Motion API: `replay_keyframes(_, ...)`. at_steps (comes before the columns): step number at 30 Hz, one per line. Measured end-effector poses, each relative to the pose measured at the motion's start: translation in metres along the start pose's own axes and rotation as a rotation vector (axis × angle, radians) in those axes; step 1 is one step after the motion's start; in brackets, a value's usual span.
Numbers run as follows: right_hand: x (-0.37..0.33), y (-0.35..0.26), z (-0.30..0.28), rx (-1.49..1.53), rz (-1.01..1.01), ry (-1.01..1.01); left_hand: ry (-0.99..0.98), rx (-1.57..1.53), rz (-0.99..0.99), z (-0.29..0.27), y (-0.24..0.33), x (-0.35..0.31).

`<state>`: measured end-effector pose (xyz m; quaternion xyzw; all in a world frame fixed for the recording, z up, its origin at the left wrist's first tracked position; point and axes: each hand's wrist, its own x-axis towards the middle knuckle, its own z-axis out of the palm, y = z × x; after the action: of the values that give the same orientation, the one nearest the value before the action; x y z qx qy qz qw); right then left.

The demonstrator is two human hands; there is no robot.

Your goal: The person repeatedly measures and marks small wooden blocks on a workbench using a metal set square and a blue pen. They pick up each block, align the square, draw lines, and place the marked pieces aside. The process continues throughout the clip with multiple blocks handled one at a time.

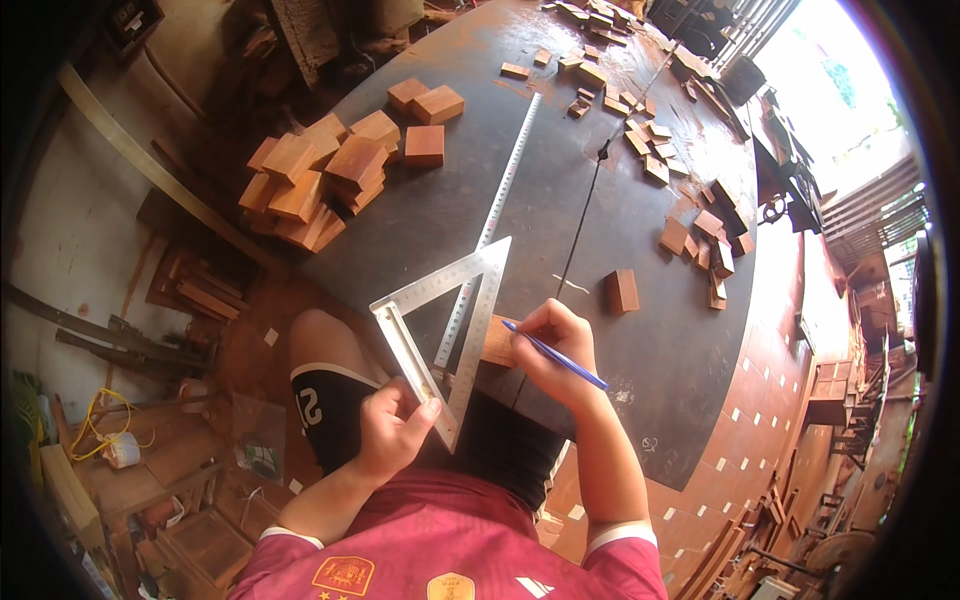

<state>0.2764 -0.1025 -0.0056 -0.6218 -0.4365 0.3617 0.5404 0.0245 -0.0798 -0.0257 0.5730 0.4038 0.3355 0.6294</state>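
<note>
My left hand (392,425) grips the lower part of a silver triangular set square (430,280), thumb on its thick edge. Under the square runs a long steel ruler (508,170), lying lengthwise on the dark table (420,215). My right hand (556,350) is closed around a blue pen (560,362). Its fingers are at a small wooden block (497,343), which sits beside the square's slanted edge, partly hidden by the square and the hand. Whether the pen's tip touches the wood I cannot tell.
A heap of reddish wooden blocks (300,180) stands at the table's left edge. One block (621,291) lies right of my right hand. Several smaller offcuts (655,150) are scattered toward the far right. A dark cord or line (590,200) crosses the tabletop.
</note>
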Motion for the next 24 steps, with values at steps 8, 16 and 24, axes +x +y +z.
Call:
replay_keyframes(8,0.006,0.013,0.009,-0.029,-0.003,0.043,-0.018,0.059,0.046,-0.002,0.007,0.005)
replay_keyframes(16,0.008,0.011,0.011,-0.010,0.023,0.029,-0.017,0.105,0.057,-0.001,0.010,0.007)
replay_keyframes(24,0.008,0.013,0.012,-0.074,-0.031,0.040,-0.033,0.132,0.075,-0.001,0.011,0.008)
